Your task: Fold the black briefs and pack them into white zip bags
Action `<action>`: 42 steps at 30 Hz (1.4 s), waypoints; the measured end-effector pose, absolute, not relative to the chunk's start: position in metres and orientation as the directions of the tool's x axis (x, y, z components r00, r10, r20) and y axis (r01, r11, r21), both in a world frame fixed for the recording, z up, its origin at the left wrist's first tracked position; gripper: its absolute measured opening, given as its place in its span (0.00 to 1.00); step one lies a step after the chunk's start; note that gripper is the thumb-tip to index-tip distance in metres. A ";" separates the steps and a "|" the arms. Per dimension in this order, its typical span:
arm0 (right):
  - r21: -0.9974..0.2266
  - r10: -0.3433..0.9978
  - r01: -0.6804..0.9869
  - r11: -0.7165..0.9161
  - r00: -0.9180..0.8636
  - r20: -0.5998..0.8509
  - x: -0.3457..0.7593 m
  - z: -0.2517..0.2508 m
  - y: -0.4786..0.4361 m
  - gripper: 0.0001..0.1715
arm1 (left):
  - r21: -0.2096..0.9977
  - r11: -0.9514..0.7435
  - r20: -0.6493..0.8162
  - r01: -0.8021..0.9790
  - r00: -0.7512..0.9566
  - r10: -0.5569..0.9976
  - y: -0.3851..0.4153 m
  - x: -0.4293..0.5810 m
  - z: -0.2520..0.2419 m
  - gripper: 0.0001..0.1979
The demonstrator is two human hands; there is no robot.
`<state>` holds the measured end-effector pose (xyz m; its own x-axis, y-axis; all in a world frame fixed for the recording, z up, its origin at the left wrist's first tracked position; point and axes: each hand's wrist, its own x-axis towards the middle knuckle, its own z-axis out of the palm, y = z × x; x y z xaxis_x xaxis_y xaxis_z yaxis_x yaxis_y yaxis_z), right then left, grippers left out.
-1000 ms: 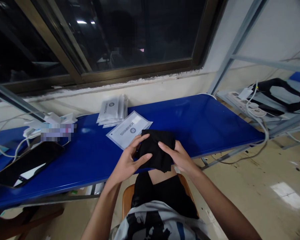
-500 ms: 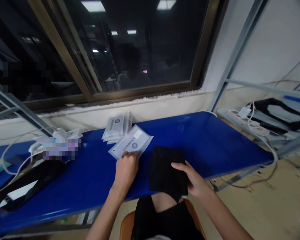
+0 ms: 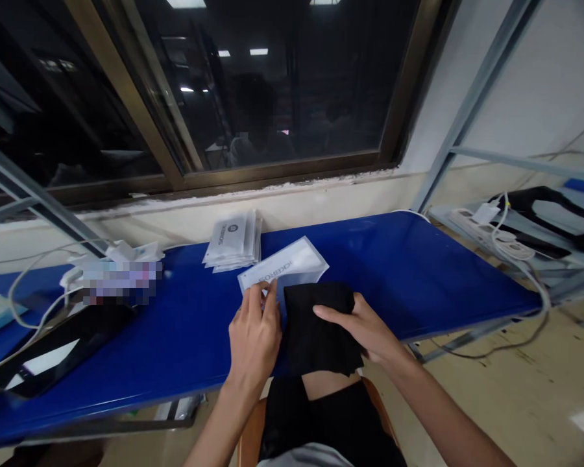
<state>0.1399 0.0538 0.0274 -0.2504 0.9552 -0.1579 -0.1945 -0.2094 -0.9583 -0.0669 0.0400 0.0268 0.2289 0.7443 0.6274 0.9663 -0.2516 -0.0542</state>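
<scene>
A folded black cloth [image 3: 316,327] lies at the near edge of the blue table [image 3: 409,272]. My right hand [image 3: 365,327] grips its right side, thumb on top. Just behind the cloth lies a clear plastic bag with a white printed label [image 3: 287,269], its near edge tucked against the cloth. My left hand [image 3: 255,334] pinches the bag's near left corner, fingers pressed together.
A stack of the same labelled bags [image 3: 233,239] sits by the wall under the window. At the left are a black tablet [image 3: 53,347], white chargers and cables [image 3: 34,285]. A power strip with plugs [image 3: 486,227] lies on the shelf at the right. Below me are a wooden chair seat and my lap.
My left hand has drawn the labelled bag to the right, up against the cloth. My right hand has kept hold of the black cloth, which shifted slightly left toward the bag.
</scene>
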 end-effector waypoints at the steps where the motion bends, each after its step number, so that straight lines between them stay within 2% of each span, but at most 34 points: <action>1: -0.979 0.961 -0.135 -0.155 -0.249 -0.118 0.142 0.029 0.052 0.24 | -0.069 -0.295 0.649 0.953 0.267 0.712 0.038 -0.068 0.027 0.23; 3: -1.000 0.981 -0.005 -0.028 -0.193 -0.027 0.145 0.032 0.049 0.21 | -0.118 -0.387 0.660 0.915 0.363 0.658 0.033 -0.068 0.027 0.29; 5: -0.990 0.997 0.122 0.066 -0.053 0.059 0.145 0.034 0.047 0.19 | -0.173 -0.451 0.651 0.876 0.445 0.615 0.027 -0.067 0.027 0.33; 8: -0.975 0.981 0.182 0.124 0.128 0.148 0.142 0.034 0.045 0.21 | -0.222 -0.494 0.656 0.841 0.503 0.562 0.016 -0.062 0.027 0.36; 13: -0.992 0.976 0.028 0.120 0.179 0.123 0.129 0.020 0.052 0.20 | -0.177 -0.490 0.679 0.853 0.467 0.566 0.007 -0.052 0.012 0.34; 18: -0.948 0.952 -0.275 0.160 0.295 0.075 0.107 0.003 0.061 0.18 | -0.082 -0.467 0.786 0.880 0.345 0.513 -0.001 -0.026 -0.021 0.37; 20: -0.916 0.968 -0.391 0.091 0.249 -0.010 0.104 -0.001 0.059 0.19 | -0.035 -0.521 0.772 0.853 0.354 0.528 -0.012 -0.017 -0.021 0.35; 23: -0.874 0.982 -0.482 -0.054 0.135 -0.135 0.115 -0.006 0.053 0.23 | 0.033 -0.660 0.719 0.750 0.441 0.537 -0.026 -0.029 0.009 0.27; 24: -0.863 0.982 -0.497 -0.096 0.095 -0.164 0.122 -0.006 0.051 0.25 | 0.070 -0.673 0.738 0.737 0.415 0.532 -0.025 -0.041 0.025 0.23; 25: -0.855 0.982 -0.503 -0.129 0.056 -0.181 0.129 -0.005 0.049 0.27 | 0.151 -0.618 0.780 0.771 0.291 0.554 -0.022 -0.057 0.041 0.20; 26: -0.851 0.982 -0.502 -0.152 0.022 -0.188 0.136 -0.004 0.048 0.29 | 0.298 -0.547 0.808 0.782 0.098 0.582 -0.015 -0.074 0.056 0.17; 27: -0.854 0.983 -0.494 -0.164 -0.010 -0.184 0.142 -0.001 0.046 0.31 | 0.484 -0.473 0.756 0.736 -0.081 0.649 -0.006 -0.091 0.068 0.15; 28: -0.862 0.986 -0.481 -0.161 -0.034 -0.166 0.145 0.002 0.045 0.31 | 0.648 -0.431 0.659 0.628 -0.178 0.731 0.005 -0.105 0.076 0.16; 29: -0.874 0.990 -0.464 -0.141 -0.056 -0.130 0.148 0.005 0.044 0.29 | 0.799 -0.371 0.471 0.474 -0.109 0.875 0.015 -0.116 0.079 0.21; 31: -0.907 0.994 -0.416 -0.062 -0.112 -0.017 0.147 0.013 0.044 0.25 | 0.955 -0.170 0.143 0.245 0.126 0.982 0.031 -0.123 0.076 0.27; 32: -0.922 0.988 -0.387 -0.013 -0.145 0.047 0.145 0.016 0.044 0.24 | 0.981 -0.062 0.020 0.185 0.223 0.975 0.035 -0.120 0.070 0.28; 34: -0.941 0.966 -0.324 0.095 -0.200 0.166 0.141 0.022 0.044 0.27 | 0.990 0.072 -0.104 0.125 0.268 0.958 0.035 -0.107 0.057 0.25; 38: -0.957 0.931 -0.177 0.229 -0.248 0.268 0.134 0.030 0.047 0.40 | 0.993 0.088 -0.101 0.083 0.162 0.982 0.021 -0.083 0.042 0.21; 42: -0.965 0.913 -0.002 0.264 -0.323 0.250 0.125 0.034 0.050 0.37 | 0.991 0.109 -0.113 0.081 0.038 0.993 0.015 -0.083 0.040 0.21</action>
